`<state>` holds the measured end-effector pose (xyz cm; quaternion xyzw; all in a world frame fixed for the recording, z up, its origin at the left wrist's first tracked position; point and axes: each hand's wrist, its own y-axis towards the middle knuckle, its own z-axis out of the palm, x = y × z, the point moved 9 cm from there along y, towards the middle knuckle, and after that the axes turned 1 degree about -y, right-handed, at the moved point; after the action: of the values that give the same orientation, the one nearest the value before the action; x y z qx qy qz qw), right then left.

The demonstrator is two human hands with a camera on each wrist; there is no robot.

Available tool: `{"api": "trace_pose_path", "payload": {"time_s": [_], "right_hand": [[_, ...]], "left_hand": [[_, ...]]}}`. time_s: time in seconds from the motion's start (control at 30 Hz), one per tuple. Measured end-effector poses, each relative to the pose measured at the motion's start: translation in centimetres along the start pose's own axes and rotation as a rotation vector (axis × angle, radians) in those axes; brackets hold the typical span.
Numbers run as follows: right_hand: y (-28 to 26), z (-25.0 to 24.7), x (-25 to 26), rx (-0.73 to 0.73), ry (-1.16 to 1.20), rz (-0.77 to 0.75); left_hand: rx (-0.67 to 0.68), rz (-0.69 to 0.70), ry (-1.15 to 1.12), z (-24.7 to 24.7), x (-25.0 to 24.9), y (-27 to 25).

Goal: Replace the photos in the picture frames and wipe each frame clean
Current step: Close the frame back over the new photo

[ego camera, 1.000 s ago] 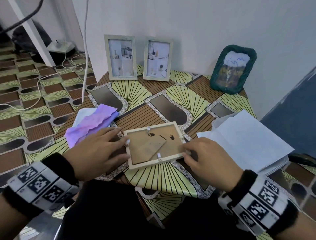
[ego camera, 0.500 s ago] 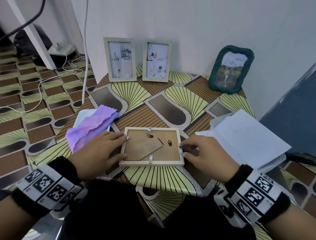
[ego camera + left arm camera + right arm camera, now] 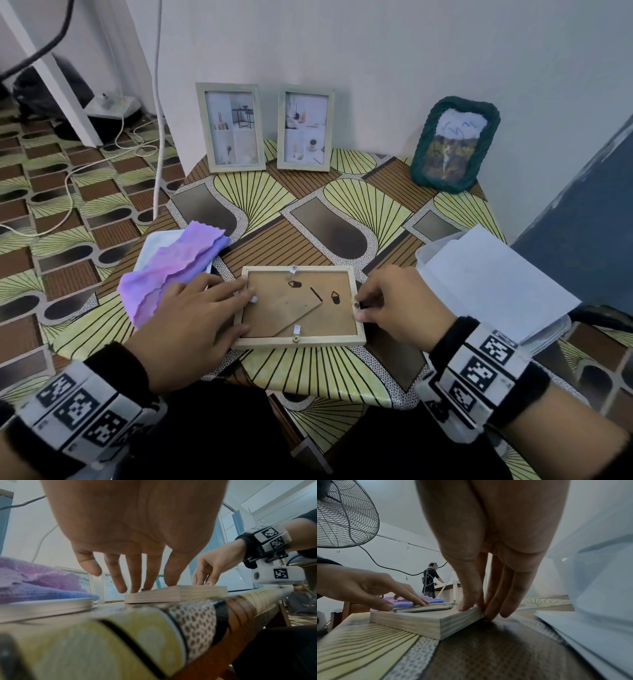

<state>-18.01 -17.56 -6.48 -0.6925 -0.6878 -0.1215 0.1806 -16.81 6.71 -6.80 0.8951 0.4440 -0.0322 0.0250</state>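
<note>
Since a second earlier the frame (image 3: 298, 306) had turned from a slant to lie square with the near desk (image 3: 318, 370) edge, long axis running left to right, face down with its brown backing board and folded stand up. It sat at the near middle of the desk. The left hand (image 3: 191, 325) lay at its left end, fingers (image 3: 118, 578) straight and spread, tips pressing the rim and a small metal tab. The right hand (image 3: 397, 305) pinched the right rim, thumb on top and fingers (image 3: 494, 595) down the outer side.

The frame's rim was pale, grained wood with squared corners. A wavy-edged purple cloth (image 3: 171, 270) of waffle weave lay on a shallow white tray (image 3: 51, 605) just left. White paper (image 3: 493, 277) lay to the right.

The desk wore a glossy cover of yellow fans, brown stripes and dotted bands, as did the floor (image 3: 51, 212). At the white wall (image 3: 376, 51) stood two pale frames (image 3: 231, 126) and a green woven frame (image 3: 454, 144).
</note>
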Motion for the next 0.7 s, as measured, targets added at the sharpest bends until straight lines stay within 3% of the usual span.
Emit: {"api": "trace_pose_path", "payload": {"time_s": [0.7], "right_hand": [[0.38,-0.16,-0.76,0.02,0.182,-0.013]], "left_hand": [[0.004,0.013,-0.013,0.8,0.48,-0.31]]}}
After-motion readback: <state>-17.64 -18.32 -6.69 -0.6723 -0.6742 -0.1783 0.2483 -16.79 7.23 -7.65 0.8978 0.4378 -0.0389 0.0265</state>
